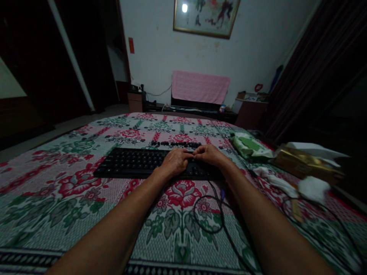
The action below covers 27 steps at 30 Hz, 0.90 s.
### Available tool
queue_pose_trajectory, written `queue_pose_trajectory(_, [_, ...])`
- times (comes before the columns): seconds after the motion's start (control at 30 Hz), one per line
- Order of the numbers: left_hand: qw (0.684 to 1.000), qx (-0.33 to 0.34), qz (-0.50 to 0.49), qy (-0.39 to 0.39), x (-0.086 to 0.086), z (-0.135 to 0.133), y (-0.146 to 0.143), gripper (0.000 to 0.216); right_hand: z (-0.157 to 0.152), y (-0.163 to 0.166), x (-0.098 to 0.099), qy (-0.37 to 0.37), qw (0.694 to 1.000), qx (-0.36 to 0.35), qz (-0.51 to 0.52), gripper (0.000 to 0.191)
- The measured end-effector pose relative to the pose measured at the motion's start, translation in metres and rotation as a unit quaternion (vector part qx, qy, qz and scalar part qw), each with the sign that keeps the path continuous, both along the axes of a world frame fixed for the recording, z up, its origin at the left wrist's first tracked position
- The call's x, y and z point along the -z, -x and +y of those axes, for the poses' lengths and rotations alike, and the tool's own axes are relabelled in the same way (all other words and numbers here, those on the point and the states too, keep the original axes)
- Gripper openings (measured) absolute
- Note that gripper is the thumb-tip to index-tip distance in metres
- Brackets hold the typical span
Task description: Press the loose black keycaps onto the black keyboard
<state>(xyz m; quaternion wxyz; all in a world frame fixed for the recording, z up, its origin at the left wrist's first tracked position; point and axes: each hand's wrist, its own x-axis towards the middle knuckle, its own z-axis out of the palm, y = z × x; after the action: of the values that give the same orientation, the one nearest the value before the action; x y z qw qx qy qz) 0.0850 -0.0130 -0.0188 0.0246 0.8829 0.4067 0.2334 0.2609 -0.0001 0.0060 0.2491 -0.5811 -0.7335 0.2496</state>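
A black keyboard (129,163) lies across a bed covered in a red and green floral spread (71,183). Both my hands rest over its right half. My left hand (174,162) has its fingers curled down, with the tips pinched together at the keys. My right hand (208,154) meets it fingertip to fingertip, also curled and pinched. What the fingertips hold, if anything, is too small to see. A row of loose black keycaps (174,144) lies just behind the keyboard. The keyboard's black cable (209,214) loops on the spread between my forearms.
A green and white packet (250,146) lies to the right of the keyboard. Further right are a gold box (304,163), white tissue (314,189) and more cable. A pink cloth (200,86) covers a screen at the far wall. Dark curtains hang on the right.
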Motion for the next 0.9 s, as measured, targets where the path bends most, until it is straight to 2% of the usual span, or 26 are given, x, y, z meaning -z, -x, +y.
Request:
queue_pose_trajectory(0.17, [1.000, 0.000, 0.016, -0.001, 0.000, -0.001, 0.000, 0.038, -0.002, -0.002, -0.002, 0.013, 1.000, -0.009, 0.018, 0.014])
queue_pose_trajectory(0.9, [0.999, -0.023, 0.036, 0.001, 0.000, -0.006, -0.004, 0.035, 0.010, -0.004, 0.016, -0.044, 0.999, -0.003, -0.009, 0.013])
